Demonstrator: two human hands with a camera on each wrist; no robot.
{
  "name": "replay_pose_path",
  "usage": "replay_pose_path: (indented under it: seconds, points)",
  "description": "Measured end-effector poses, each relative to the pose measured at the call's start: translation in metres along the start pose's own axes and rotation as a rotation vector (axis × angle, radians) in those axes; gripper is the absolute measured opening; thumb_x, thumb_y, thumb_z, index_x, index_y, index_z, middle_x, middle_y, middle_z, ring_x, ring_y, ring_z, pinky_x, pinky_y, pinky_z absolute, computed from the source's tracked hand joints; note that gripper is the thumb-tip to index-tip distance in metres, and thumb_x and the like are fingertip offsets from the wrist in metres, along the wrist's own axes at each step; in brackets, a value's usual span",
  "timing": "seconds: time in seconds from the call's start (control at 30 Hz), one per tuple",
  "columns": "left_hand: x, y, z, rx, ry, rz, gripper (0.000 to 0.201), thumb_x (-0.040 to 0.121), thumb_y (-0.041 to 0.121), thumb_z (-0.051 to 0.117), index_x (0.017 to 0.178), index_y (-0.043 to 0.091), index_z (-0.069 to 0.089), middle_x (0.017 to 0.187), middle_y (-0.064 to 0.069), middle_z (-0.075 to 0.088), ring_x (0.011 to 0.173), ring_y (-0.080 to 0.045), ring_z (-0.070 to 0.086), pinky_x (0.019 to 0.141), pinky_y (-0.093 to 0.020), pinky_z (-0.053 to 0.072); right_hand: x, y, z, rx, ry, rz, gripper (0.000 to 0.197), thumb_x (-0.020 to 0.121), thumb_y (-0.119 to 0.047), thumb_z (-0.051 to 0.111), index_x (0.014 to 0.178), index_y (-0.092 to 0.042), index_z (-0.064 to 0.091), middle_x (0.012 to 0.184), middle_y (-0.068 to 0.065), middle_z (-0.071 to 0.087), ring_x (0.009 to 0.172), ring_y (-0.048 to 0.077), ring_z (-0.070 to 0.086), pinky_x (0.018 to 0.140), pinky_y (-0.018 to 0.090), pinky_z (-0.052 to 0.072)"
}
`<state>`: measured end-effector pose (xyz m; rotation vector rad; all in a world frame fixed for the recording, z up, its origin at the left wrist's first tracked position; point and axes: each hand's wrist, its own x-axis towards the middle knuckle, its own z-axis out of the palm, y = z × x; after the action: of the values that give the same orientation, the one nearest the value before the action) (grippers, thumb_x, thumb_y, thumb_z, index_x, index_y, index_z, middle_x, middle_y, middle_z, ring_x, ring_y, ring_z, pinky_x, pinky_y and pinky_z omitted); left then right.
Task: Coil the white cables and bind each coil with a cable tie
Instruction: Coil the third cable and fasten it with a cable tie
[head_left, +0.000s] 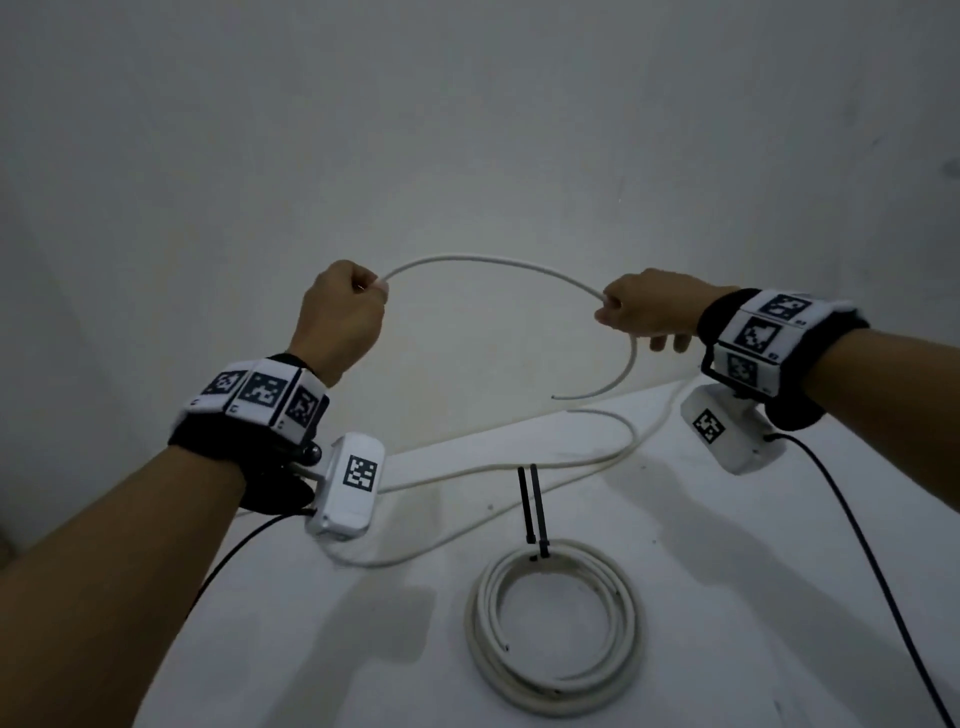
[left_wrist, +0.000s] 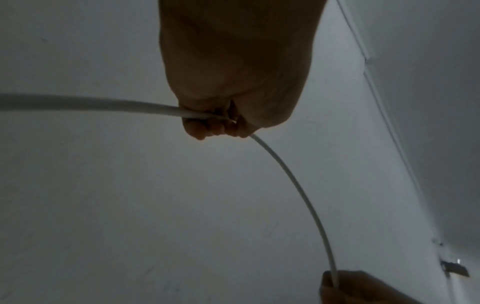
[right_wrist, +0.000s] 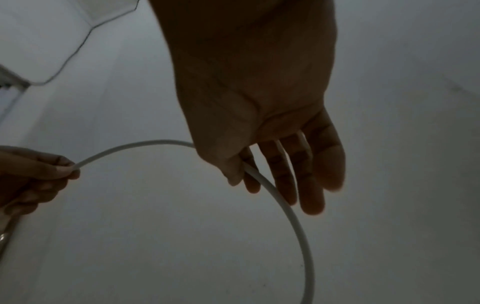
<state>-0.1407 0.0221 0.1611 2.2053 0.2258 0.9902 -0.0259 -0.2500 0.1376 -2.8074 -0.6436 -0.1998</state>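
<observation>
A loose white cable (head_left: 488, 262) arches in the air between my two hands above the white table (head_left: 727, 597). My left hand (head_left: 363, 291) grips it in a fist; in the left wrist view the cable (left_wrist: 109, 105) runs through the curled fingers (left_wrist: 207, 127). My right hand (head_left: 613, 309) pinches the cable (right_wrist: 262, 181) between thumb and forefinger, the other fingers (right_wrist: 311, 185) hanging straight. Beyond the right hand the free end (head_left: 597, 392) curls down. The rest of the cable (head_left: 493, 467) trails over the table. A finished coil (head_left: 553, 629) lies at the front, with two black cable ties (head_left: 532, 504) at its far edge.
A plain grey wall (head_left: 467, 130) rises behind the table. Black camera leads (head_left: 857, 545) hang from both wrists across the table. The table's left edge (head_left: 171, 649) runs diagonally under my left forearm.
</observation>
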Motion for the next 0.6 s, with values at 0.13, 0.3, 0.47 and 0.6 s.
replay_pose_path:
  seconds: [0.13, 0.3, 0.47, 0.6]
  points:
    - [-0.025, 0.043, -0.039, -0.303, -0.009, -0.046, 0.014, 0.095, 0.014, 0.055, 0.088, 0.005, 0.063, 0.063, -0.003, 0.047, 0.053, -0.015, 0.043, 0.046, -0.025, 0.043, -0.033, -0.014, -0.027, 0.48, 0.003, 0.005, 0.029, 0.1, -0.027, 0.042, 0.092, -0.003, 0.056, 0.087, 0.019, 0.065, 0.075, 0.035, 0.069, 0.059, 0.038, 0.059]
    - [-0.076, 0.061, -0.066, -0.503, -0.033, -0.075, 0.018, 0.096, 0.009, 0.05, 0.081, 0.009, 0.061, 0.068, -0.006, 0.051, 0.062, -0.016, 0.052, 0.056, -0.03, 0.052, -0.096, -0.051, -0.043, 1.22, -0.001, -0.082, 0.024, 0.1, -0.018, 0.044, 0.088, 0.0, 0.053, 0.066, 0.022, 0.066, 0.06, 0.031, 0.07, 0.052, 0.032, 0.059]
    - [-0.12, 0.055, -0.068, -0.73, 0.08, -0.179, 0.017, 0.101, 0.016, 0.046, 0.086, 0.014, 0.053, 0.089, -0.008, 0.064, 0.084, -0.021, 0.063, 0.077, -0.037, 0.055, -0.143, -0.1, -0.018, 1.702, -0.175, -0.005, 0.027, 0.101, -0.014, 0.04, 0.078, -0.003, 0.049, 0.057, 0.024, 0.065, 0.054, 0.029, 0.07, 0.05, 0.029, 0.058]
    - [-0.146, 0.049, -0.066, -0.923, 0.139, -0.242, 0.012, 0.102, 0.013, 0.042, 0.091, 0.012, 0.048, 0.084, -0.014, 0.068, 0.068, -0.025, 0.069, 0.073, -0.04, 0.058, -0.173, -0.142, 0.018, 1.87, -0.318, 0.079, 0.026, 0.101, -0.015, 0.038, 0.08, -0.002, 0.048, 0.062, 0.026, 0.066, 0.054, 0.031, 0.07, 0.051, 0.03, 0.059]
